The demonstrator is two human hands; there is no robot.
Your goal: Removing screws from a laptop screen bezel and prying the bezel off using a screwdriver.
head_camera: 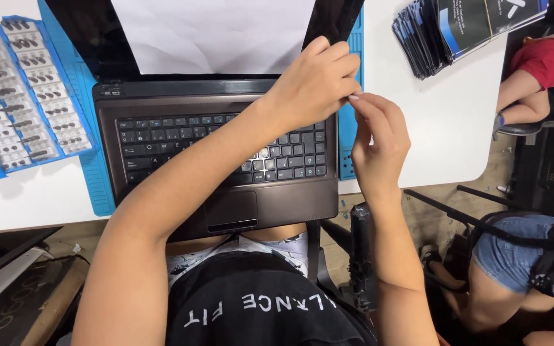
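A dark brown laptop (277, 202) lies open on a blue mat (94, 186) on the white table (437, 122). Its screen is covered by a white sheet (213, 32). My left hand (315, 80) reaches across the keyboard and grips the lower right edge of the black screen frame (338, 19) near the hinge. My right hand (379, 141) is just beside it at the laptop's right side, its fingertips pinched together and touching the left hand's fingers. Whether anything small sits between those fingertips cannot be seen.
A blue open case of several screwdriver bits (20, 96) lies at the left. A stack of dark booklets (463, 29) sits at the table's far right corner. Two other people's limbs (514, 256) are at the right, by a black chair (360, 256).
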